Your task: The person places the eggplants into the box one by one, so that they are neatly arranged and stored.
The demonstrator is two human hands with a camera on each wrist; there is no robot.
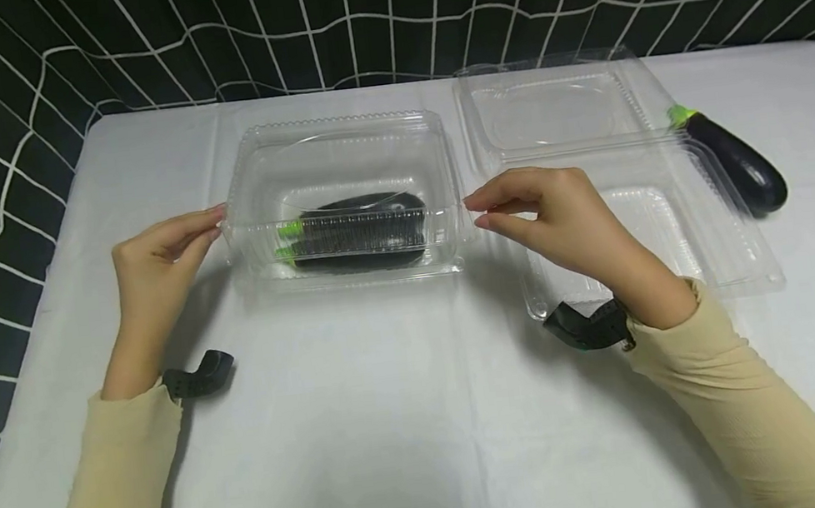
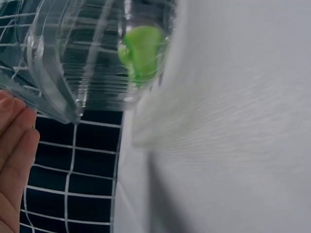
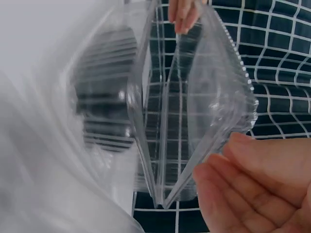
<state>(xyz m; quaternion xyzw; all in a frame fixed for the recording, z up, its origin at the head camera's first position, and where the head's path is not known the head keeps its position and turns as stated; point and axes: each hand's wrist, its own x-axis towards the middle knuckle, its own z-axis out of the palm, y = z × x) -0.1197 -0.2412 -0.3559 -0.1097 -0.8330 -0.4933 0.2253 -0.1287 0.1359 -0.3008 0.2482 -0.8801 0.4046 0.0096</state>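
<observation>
A clear plastic clamshell container (image 1: 350,277) with a dark eggplant (image 1: 368,237) inside lies left of the table's middle. My left hand (image 1: 160,269) pinches the left edge of its lid (image 1: 344,156) between thumb and fingers. At the lid's right edge, my right hand (image 1: 557,216) does the same. The right wrist view shows the lid (image 3: 218,92) tilted up from the base, with a wedge-shaped gap between them. Through the clear wall, the eggplant's green cap (image 2: 143,51) appears in the left wrist view.
A second clear clamshell (image 1: 735,250) lies spread open at the right, partly behind my right hand. Another eggplant (image 1: 737,162) rests against its right side. White cloth (image 1: 370,459) covers the table; dark netting with white lines (image 1: 367,28) rises behind it.
</observation>
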